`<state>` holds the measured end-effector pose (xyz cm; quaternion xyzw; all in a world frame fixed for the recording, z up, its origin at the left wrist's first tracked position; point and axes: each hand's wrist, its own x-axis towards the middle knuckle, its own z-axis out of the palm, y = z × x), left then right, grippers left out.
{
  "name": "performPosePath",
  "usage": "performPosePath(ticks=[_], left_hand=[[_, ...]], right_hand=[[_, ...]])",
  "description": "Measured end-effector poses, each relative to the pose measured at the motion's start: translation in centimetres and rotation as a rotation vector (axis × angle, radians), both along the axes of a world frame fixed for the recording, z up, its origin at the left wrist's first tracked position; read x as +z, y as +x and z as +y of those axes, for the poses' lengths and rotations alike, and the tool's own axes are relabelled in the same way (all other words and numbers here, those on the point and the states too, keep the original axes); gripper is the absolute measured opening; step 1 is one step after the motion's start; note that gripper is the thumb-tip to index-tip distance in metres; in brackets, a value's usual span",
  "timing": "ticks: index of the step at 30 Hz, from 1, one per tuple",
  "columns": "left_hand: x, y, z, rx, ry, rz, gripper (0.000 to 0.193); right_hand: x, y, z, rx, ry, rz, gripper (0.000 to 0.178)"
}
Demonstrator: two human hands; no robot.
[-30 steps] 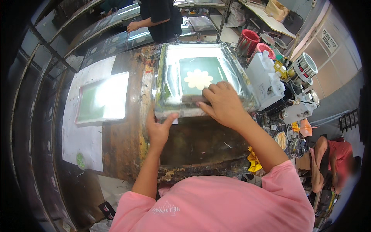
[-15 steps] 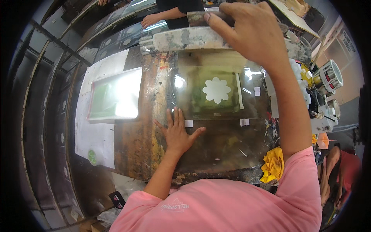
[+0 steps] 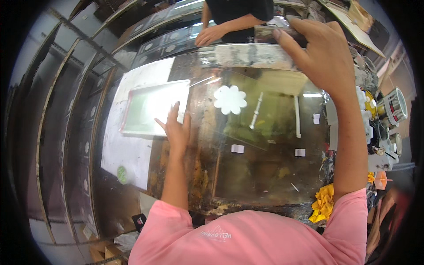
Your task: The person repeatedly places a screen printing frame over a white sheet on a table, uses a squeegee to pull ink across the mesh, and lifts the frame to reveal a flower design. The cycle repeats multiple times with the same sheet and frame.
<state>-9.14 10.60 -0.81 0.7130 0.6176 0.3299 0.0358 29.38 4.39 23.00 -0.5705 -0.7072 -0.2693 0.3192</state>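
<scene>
My left hand (image 3: 176, 128) is raised over the table, thumb and finger at the left edge of a clear sheet bearing a white flower shape (image 3: 230, 100) and a narrow white strip (image 3: 256, 110). The sheet's edge is hard to make out, but it lies askew over the green-tinted area of the table. Up at the right, my right hand (image 3: 324, 55) closes round a brown wooden bar (image 3: 266, 34) just above a long, paint-spotted white bar (image 3: 247, 55). Its palm hides part of the brown bar. Beside my left hand lies a glossy stack of clear sheets (image 3: 145, 112).
White paper (image 3: 128, 163) lies under the stack, with a green round thing (image 3: 122, 174) on it. Small paper tabs (image 3: 237, 149) mark the table. A yellow crumpled cloth (image 3: 323, 202) and paint cans (image 3: 393, 106) are at right. Across the table is another person's hand (image 3: 211, 35).
My left hand has lifted from the table and moved left, and the flower sheet has shifted left with it, turning askew. My right hand stays on the bar. The view has swung slightly.
</scene>
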Motion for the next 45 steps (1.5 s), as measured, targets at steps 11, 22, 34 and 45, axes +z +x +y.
performPosePath(ticks=[11,22,34,45], left_hand=[[-4.4,-10.0,0.5,0.100,-0.279,0.482,0.063],[2.5,-9.7,0.8,-0.068,-0.308,0.397,0.047],[-3.3,14.7,-9.0,-0.668,-0.191,0.489,0.123],[-4.7,25.0,-13.3,-0.827,-0.091,0.349,0.123]], right_hand=[[-0.5,-1.1,-1.5,-0.027,-0.043,0.009,0.047],[-0.3,-0.7,-1.1,-0.058,-0.083,-0.021,0.050],[-1.2,-0.2,-1.1,0.006,-0.048,0.005,0.049],[0.4,0.6,0.0,0.014,-0.076,0.010,0.055]])
